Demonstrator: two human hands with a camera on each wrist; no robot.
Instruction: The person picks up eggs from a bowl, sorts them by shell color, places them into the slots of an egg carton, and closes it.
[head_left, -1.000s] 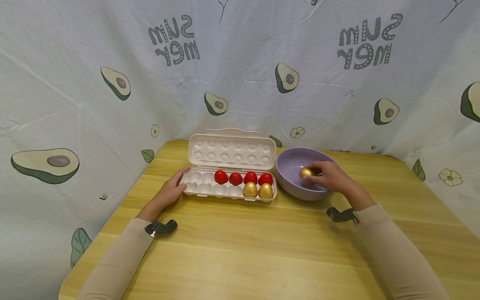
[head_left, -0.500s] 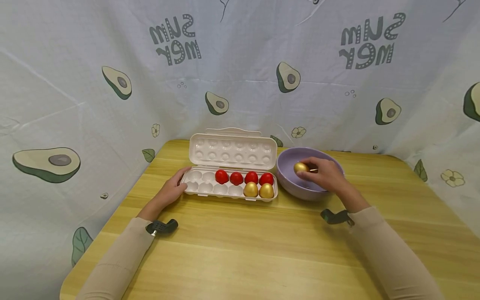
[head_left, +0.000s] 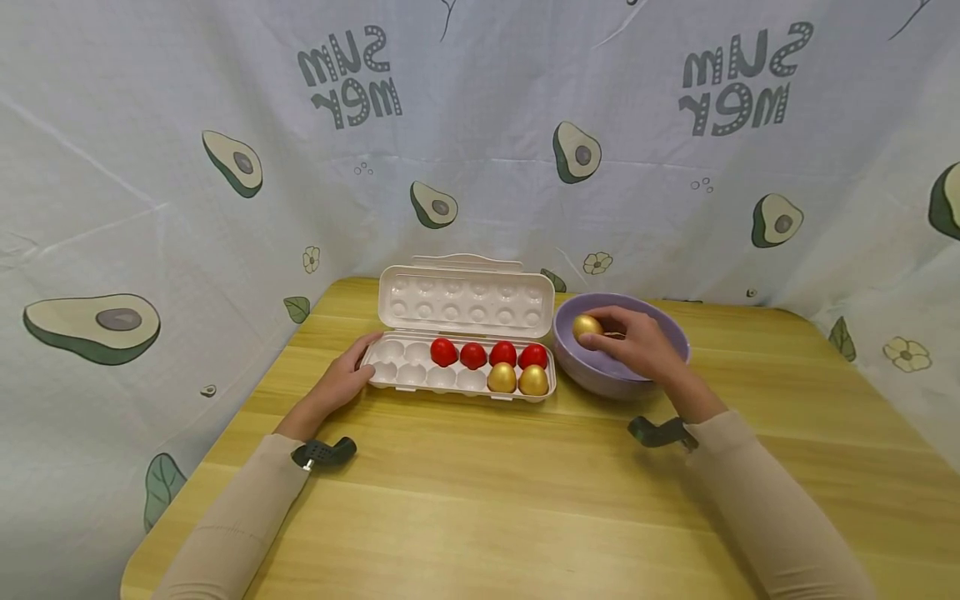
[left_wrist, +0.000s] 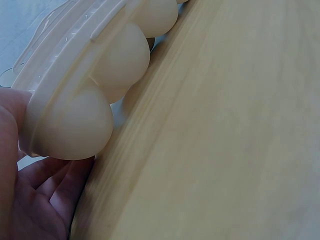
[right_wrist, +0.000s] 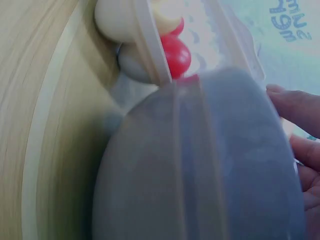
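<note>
A white plastic egg box [head_left: 412, 373] lies with its lid raised at the back. Several red eggs [head_left: 443, 352] fill the right part of its back row, and two gold eggs [head_left: 502, 377] sit at the right of the front row. My left hand [head_left: 345, 377] grips the box's left end, thumb on the rim and fingers below it, as the left wrist view [left_wrist: 40, 200] confirms. Over the left side of a purple bowl [head_left: 600, 382], my right hand [head_left: 633, 340] pinches another gold egg [head_left: 587, 327]. In the right wrist view the bowl [right_wrist: 200, 165] hides most of this.
The bowl stands close to the box's right end. A wooden table [head_left: 480, 500] carries everything. Behind it hangs a white curtain [head_left: 495, 100] with avocado prints. A dark wrist mount [head_left: 660, 432] sticks out from each sleeve.
My right hand has lifted the gold egg from inside the bowl and carried it left toward the bowl's left rim. The left hand and the box have stayed in place.
</note>
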